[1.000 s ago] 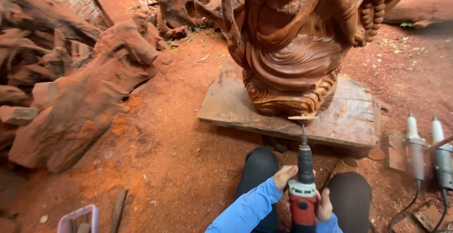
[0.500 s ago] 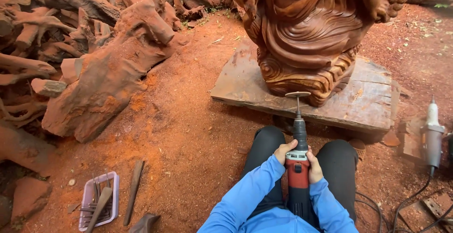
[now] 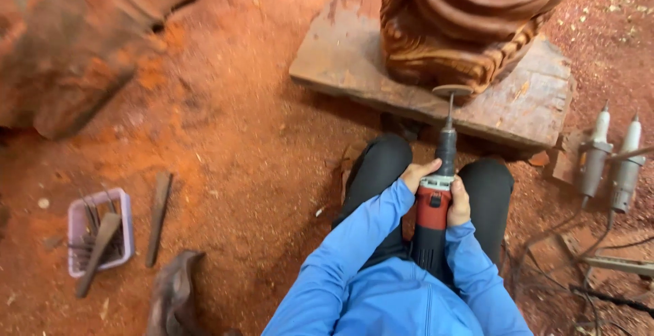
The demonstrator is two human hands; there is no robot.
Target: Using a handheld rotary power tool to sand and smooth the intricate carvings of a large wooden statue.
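Both our left hand (image 3: 417, 174) and right hand (image 3: 460, 203) keep their grip closed around the red rotary grinder (image 3: 436, 200), its disc now drawn back just short of the carved wooden statue (image 3: 463, 29).

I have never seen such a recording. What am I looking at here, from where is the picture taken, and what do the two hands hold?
The camera sits on a person's head and looks down at their own arms in blue sleeves and dark trousers. The left hand and right hand together grip a red and black power tool with a small disc on a long shaft, close to the base of a carved wooden sculpture. The sculpture stands on a wooden slab on red, dusty ground. At left lies a small tray of hand tools; at right lie two more grey power tools.
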